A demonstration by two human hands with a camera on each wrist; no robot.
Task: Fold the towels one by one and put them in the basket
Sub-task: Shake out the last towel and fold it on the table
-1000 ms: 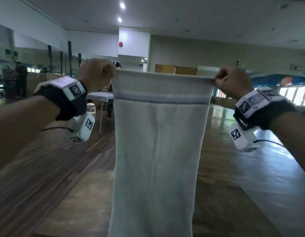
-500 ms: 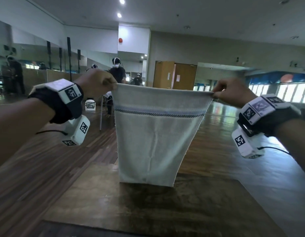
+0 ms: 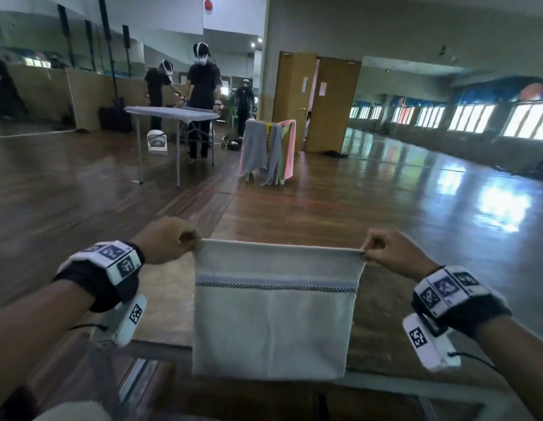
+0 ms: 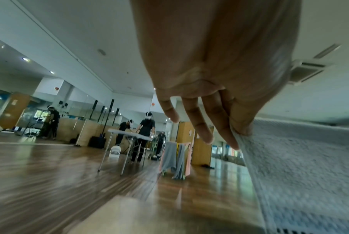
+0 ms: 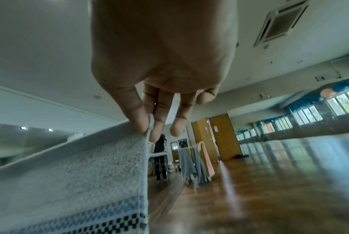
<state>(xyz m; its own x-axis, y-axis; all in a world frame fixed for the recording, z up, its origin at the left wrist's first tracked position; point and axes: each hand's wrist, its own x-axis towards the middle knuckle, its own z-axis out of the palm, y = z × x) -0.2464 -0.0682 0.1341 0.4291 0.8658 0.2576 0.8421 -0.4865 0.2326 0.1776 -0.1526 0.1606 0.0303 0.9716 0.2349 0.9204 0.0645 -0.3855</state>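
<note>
A pale grey towel (image 3: 273, 317) with a blue and black checked band hangs flat, its top corners pinched between fingers (image 5: 138, 117) on either side.

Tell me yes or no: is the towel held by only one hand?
No: the left hand and right hand each pinch a top corner of the towel.

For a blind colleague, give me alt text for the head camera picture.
Two hands, left hand and right hand, hold a pale towel taut by its top corners above a wooden table. Behind, people stand at a folding table.
</note>
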